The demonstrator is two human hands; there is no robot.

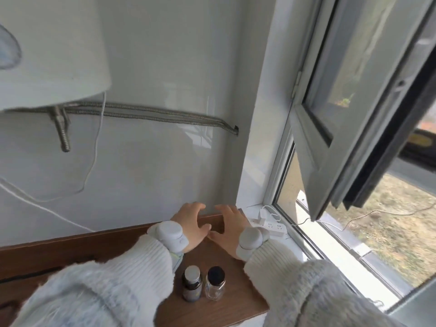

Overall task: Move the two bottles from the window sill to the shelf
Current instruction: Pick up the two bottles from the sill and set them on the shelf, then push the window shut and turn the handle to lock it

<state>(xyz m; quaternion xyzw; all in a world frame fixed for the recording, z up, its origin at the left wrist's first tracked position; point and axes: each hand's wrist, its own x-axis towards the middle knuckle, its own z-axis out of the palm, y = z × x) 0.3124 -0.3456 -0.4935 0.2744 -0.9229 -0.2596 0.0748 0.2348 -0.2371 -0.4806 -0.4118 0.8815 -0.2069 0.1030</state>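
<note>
Bottles (203,283) on shelf (219,310) — both hands (192,226) empty, spread.

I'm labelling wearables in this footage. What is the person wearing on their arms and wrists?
Both arms wear fuzzy pale grey-white sleeves with white ribbed knit cuffs. A rounded light grey device is strapped at each wrist, behind the left hand and the right hand. No gloves show on either hand.
</note>
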